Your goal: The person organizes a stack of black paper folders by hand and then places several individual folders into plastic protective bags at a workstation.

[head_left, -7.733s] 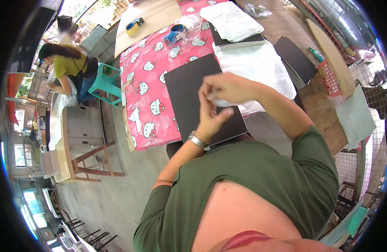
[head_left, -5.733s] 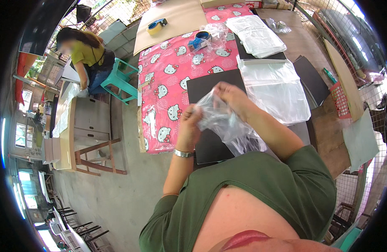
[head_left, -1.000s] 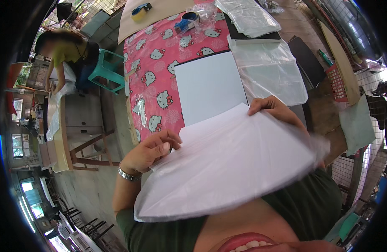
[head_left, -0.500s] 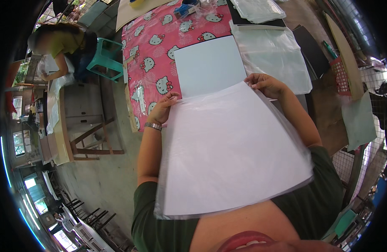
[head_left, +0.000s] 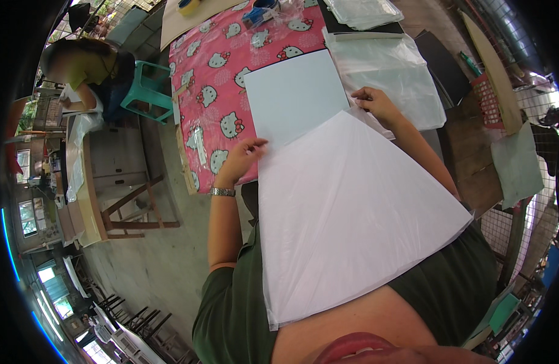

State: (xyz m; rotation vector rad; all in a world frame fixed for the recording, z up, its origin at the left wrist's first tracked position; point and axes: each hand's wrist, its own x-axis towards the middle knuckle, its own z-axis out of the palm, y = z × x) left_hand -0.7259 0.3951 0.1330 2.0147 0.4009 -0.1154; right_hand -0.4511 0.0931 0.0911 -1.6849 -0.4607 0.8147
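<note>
A large white sheet in a clear plastic sleeve (head_left: 352, 224) is held up before my chest, its lower edge against my shirt. My left hand (head_left: 244, 159) is at the sleeve's upper left corner, fingertips closed on the edge, slightly blurred. My right hand (head_left: 376, 106) pinches the clear plastic at the upper right, beyond the white sheet's corner. Just past the sleeve, a pale blue-white board (head_left: 298, 94) with a dark far edge lies on the table; the sleeve covers its near part.
A pink cat-patterned cover (head_left: 222, 91) is on the table, with a blue tape dispenser (head_left: 261, 13) at the back. Clear plastic sleeves (head_left: 389, 76) are stacked at right, beside dark boards (head_left: 440, 67). At far left a person (head_left: 88, 70) works near a green stool (head_left: 147, 91).
The sleeve has turned and shifted right at its lower end, with creases across it. My right hand has moved slightly toward me, and my left hand slightly right and nearer.
</note>
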